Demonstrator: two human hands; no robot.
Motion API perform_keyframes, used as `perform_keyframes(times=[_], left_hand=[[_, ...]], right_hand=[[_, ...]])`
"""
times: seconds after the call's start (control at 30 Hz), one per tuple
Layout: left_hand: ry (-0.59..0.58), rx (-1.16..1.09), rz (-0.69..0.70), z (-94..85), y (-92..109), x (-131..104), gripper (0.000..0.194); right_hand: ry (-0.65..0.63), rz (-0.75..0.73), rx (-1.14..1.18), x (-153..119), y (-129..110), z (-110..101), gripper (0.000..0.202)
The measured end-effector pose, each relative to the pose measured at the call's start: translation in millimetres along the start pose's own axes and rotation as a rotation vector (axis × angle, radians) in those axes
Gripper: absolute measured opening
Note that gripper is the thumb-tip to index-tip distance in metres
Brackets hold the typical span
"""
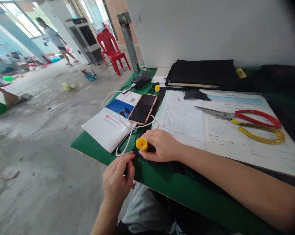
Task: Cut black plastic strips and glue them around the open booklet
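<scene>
My right hand [162, 145] is wrapped round an upright glue stick [141, 144], with its round yellow end facing up. Its lower end is hidden by my fingers, over dark cloth on the green tabletop [159, 181]. Close by on the left, my left hand [119, 174] has its fingers bent together, the tips at the edge of the black cloth [137, 157] near the table's front edge. A small yellow cap [157, 88] stands farther back. Just beyond my hands lies a phone [142, 109] with a white cable [127, 148] plugged in.
Red-and-yellow-handled scissors [257, 122] lie on an open book [225, 143], beside a black scrap [197, 95]. A white booklet [108, 125] is under the phone. Black sheets [203, 73] are stacked by the wall. A red chair [110, 49] and a walking person [53, 37] are beyond.
</scene>
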State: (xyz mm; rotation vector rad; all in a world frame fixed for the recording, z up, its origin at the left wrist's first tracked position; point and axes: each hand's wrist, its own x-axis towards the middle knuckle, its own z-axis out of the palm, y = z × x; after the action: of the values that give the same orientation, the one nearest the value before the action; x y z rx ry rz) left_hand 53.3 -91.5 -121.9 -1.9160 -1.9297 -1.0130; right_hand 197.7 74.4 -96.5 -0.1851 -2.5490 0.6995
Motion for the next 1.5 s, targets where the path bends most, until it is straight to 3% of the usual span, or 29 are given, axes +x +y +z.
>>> perform_keyframes(times=[0.23,0.37,0.5,0.63,0.73,0.83,1.0,1.1,1.23,1.3,1.37,1.5], left_hand=[[0.033,0.031,0.023,1.4,-0.8,0.5,0.021],[0.005,-0.025,-0.012,-0.9,-1.1,-1.8,0.022],[0.006,-0.049,-0.012,-2.0,-0.9,-4.4,0.023],[0.008,-0.044,-0.018,-0.9,-2.4,-4.2,0.023],[0.003,-0.051,-0.027,-0.2,-4.0,-3.7,0.022],[-0.003,-0.048,-0.04,-0.4,-4.8,-3.6,0.021],[0.015,-0.003,-0.018,-0.6,-5.9,-2.6,0.021],[0.037,0.031,-0.001,-0.2,-6.2,-2.2,0.02],[0.013,0.005,-0.038,-1.5,-4.1,-3.7,0.02],[0.004,-0.038,-0.067,-3.0,-2.8,-5.2,0.021],[0.02,-0.077,-0.073,-4.5,-2.5,-6.8,0.021],[0.059,-0.001,-0.049,-6.1,-4.4,-7.9,0.021]], right_hand=[[-0.048,-0.143,0.101,0.0,-0.8,0.9,0.018],[-0.087,0.089,0.267,-0.5,-2.1,-3.1,0.023],[0.031,0.353,0.553,-1.0,-0.5,-4.4,0.022],[0.157,0.406,0.7,-0.7,-0.2,-2.3,0.021],[0.173,0.415,0.68,-0.1,-1.9,-2.2,0.023],[0.081,0.373,0.495,0.5,-4.0,-1.8,0.029],[-0.039,0.054,0.131,0.7,-5.9,2.8,0.027],[-0.095,-0.043,0.154,-0.5,-7.7,1.8,0.027],[-0.148,0.105,0.449,1.0,-11.9,-13.0,0.025],[-0.065,0.213,0.677,4.2,-12.8,-25.8,0.025],[0.113,0.284,0.83,7.9,-11.6,-40.6,0.023],[0.406,0.392,0.748,12.7,-4.2,-71.7,0.024]])
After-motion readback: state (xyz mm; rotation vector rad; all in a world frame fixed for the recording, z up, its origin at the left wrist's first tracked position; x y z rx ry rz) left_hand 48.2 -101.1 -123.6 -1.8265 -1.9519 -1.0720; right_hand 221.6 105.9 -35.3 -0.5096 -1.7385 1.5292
